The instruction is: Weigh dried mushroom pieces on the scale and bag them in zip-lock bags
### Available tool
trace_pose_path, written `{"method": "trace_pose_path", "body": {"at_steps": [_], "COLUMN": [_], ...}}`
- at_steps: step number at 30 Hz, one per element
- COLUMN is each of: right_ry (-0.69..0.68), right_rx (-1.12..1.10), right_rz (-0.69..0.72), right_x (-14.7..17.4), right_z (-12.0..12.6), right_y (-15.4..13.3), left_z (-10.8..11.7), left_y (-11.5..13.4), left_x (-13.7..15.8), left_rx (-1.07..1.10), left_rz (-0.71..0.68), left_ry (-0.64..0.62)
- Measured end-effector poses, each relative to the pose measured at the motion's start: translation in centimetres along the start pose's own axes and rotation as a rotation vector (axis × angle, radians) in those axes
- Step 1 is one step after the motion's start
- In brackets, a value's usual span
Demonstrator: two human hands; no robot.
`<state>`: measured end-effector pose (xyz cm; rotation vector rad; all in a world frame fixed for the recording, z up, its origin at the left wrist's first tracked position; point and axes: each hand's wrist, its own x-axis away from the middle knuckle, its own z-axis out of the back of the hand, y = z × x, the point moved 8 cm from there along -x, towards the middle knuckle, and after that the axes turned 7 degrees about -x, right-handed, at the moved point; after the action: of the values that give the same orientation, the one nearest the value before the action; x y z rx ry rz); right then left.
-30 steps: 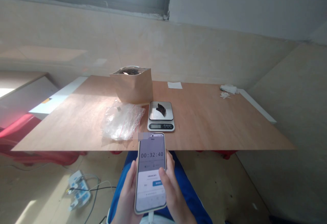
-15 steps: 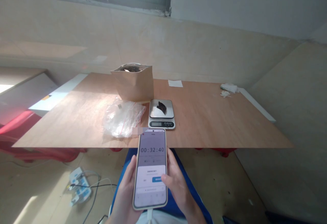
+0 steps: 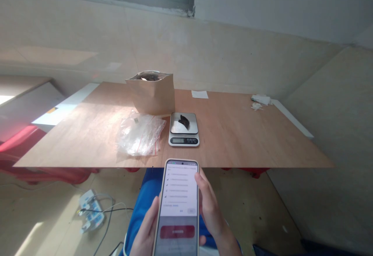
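Both of my hands hold a smartphone [image 3: 178,209] upright over my lap, below the table's front edge. My left hand [image 3: 147,225] grips its left side. My right hand [image 3: 211,205] wraps the right side, its thumb at the upper right of the lit screen. A list with small buttons and a red bar shows there; the text is too small to read. Beyond the phone a digital kitchen scale [image 3: 184,141] stands on the table, with a dark, curved dried piece [image 3: 183,121] on its plate. To its left lie clear plastic zip bags [image 3: 140,135].
An open brown paper pouch [image 3: 153,94] with dark contents stands behind the plastic bags on the wooden table [image 3: 247,139]. White paper [image 3: 199,94] lies near the wall, crumpled tissues [image 3: 260,100] at the right. A power strip [image 3: 91,211] with cables rests on the floor; red stools [image 3: 26,151] stand at left.
The phone has moved down and slightly right with both hands. Its screen has gone from a timer with a pop-up to a list, and my right thumb has shifted up the screen's edge.
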<state>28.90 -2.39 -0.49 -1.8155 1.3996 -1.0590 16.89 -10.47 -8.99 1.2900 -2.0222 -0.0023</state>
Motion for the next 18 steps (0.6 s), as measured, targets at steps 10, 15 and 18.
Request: {"method": "trace_pose_path", "body": {"at_steps": [10, 15, 18], "right_ry": [0.026, -0.055, -0.161], "right_rx": [-0.061, -0.120, -0.152], "right_rz": [-0.030, -0.043, -0.054], "right_x": [0.4, 0.7, 1.1], "right_z": [0.1, 0.1, -0.1], "right_y": [0.2, 0.5, 0.7], "left_z": [-0.5, -0.8, -1.3], "left_y": [0.4, 0.6, 1.0], "left_x": [0.5, 0.4, 0.4], "left_rx": [-0.050, -0.049, -0.036], "left_rz": [0.018, 0.009, 0.003], "left_ry": [0.016, 0.006, 0.027]}}
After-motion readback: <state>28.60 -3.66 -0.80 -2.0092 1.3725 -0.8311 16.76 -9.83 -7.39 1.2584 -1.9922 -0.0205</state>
